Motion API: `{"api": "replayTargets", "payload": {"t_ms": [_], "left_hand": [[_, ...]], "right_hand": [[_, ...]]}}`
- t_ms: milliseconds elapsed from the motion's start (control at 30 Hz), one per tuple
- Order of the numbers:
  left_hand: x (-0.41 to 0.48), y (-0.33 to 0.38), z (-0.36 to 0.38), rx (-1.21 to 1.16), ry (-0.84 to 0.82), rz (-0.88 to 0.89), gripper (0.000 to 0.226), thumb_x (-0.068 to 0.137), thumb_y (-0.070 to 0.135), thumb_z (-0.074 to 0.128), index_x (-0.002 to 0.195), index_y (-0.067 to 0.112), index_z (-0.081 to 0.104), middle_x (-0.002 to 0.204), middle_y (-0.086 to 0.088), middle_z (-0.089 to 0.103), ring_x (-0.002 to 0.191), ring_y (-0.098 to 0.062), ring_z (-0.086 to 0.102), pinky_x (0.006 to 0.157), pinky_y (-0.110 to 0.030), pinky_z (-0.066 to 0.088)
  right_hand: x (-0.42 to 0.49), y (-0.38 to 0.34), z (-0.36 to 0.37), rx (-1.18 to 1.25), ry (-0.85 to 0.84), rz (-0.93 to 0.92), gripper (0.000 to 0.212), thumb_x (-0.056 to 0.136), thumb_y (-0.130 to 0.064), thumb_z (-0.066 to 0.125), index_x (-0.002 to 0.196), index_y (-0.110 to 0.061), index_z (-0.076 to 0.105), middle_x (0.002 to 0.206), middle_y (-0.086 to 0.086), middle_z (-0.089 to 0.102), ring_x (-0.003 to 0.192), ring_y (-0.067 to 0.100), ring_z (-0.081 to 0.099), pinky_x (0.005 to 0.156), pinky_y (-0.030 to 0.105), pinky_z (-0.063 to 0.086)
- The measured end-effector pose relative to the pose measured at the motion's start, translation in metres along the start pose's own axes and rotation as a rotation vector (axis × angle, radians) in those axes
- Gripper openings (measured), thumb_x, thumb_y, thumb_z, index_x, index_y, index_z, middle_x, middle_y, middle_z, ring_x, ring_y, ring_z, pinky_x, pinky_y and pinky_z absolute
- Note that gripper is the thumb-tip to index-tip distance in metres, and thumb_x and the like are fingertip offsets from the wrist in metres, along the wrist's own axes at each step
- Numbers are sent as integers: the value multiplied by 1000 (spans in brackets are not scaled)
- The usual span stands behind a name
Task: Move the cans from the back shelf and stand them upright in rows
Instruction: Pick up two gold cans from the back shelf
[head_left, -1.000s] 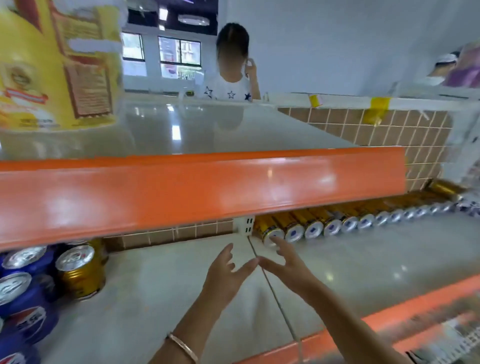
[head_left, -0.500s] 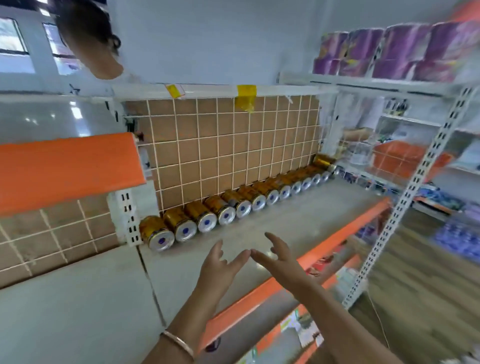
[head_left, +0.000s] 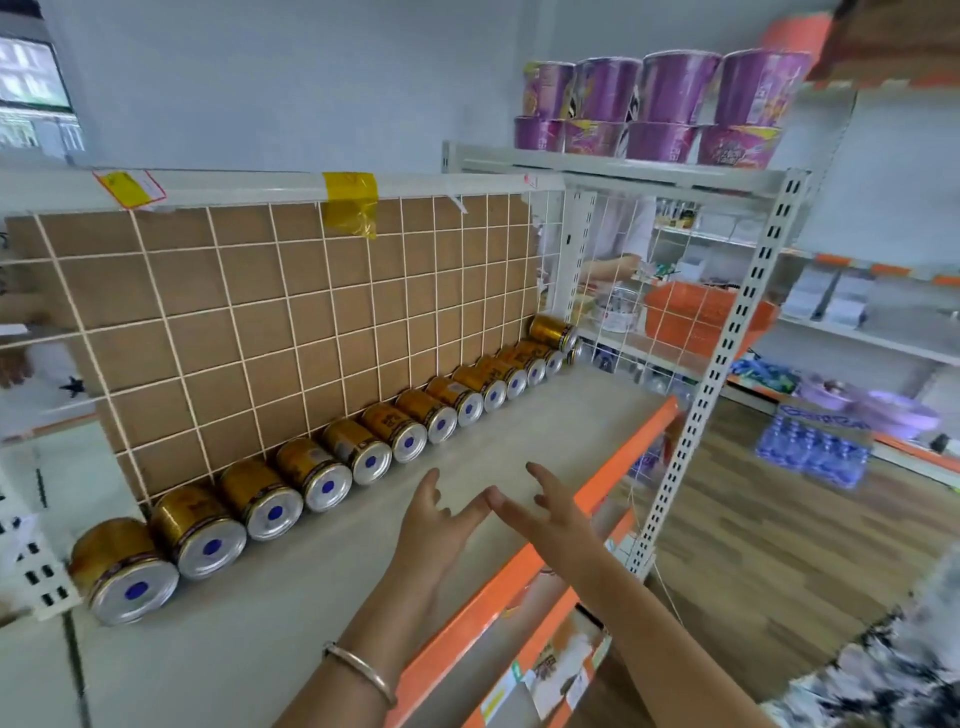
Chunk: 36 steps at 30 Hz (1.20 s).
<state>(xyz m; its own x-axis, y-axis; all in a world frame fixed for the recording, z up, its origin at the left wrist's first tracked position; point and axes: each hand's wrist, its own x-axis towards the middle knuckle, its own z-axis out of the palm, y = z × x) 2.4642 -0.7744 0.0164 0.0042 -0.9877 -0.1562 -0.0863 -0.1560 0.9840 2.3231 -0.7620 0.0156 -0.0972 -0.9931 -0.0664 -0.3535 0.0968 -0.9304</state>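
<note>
The grey shelf deck (head_left: 519, 431), edged by an orange front lip (head_left: 524, 561), ran away to the right and was backed by a brown panel (head_left: 291, 312) behind white wire mesh. Along the foot of that panel lay the gold cans (head_left: 358, 452), one long line on their sides. Each touched its neighbour, and their silver, blue-dotted ends faced forward. At the far right one can seemed to ride on top of the others, though blur left that uncertain. Over the bare deck in front of the row's middle, clear of every can, the left hand (head_left: 431, 525) and the right hand (head_left: 545, 514) hung empty, fingers spread and thumb tips close together. By my judgement the cans would handle as stiff, smooth cylinders, ready to roll and fairly heavy if full. The best hold was round the curved wall just behind the silver end, tipping each onto its base.
</note>
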Motion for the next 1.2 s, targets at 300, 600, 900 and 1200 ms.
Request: {"api": "replayTargets", "payload": {"t_ms": [300, 600, 900, 1200], "left_hand": [[92, 23, 31, -111, -29, 10, 85, 80, 41, 70, 148, 23, 23, 153, -6, 30, 134, -24, 39, 95, -31, 38], [159, 28, 60, -120, -16, -47, 78, 80, 39, 71, 145, 21, 30, 146, -2, 38, 131, -25, 42, 103, -37, 41], [229, 48, 132, -160, 20, -85, 48, 89, 14, 63, 133, 13, 42, 95, 5, 57, 87, -11, 57, 87, -32, 45], [304, 71, 211, -226, 106, -171, 17, 92, 28, 58, 102, 15, 58, 88, -9, 61, 85, -22, 61, 76, -29, 47]], "right_hand": [[92, -12, -27, -1, 5, 11, 98, 69, -66, 64, 149, -29, 22, 155, -5, 22, 139, 12, 28, 113, 37, 32], [158, -2, -47, 5, -26, 50, 95, 71, -64, 65, 149, -29, 22, 155, -2, 23, 140, 14, 27, 112, 37, 34], [255, 24, -103, -32, -63, 20, 84, 78, -60, 61, 147, -27, 26, 153, -1, 24, 138, 18, 31, 112, 38, 33], [392, 37, -178, -432, 90, -90, 55, 83, -36, 63, 133, -20, 45, 135, 4, 45, 126, 27, 44, 103, 41, 40]]}}
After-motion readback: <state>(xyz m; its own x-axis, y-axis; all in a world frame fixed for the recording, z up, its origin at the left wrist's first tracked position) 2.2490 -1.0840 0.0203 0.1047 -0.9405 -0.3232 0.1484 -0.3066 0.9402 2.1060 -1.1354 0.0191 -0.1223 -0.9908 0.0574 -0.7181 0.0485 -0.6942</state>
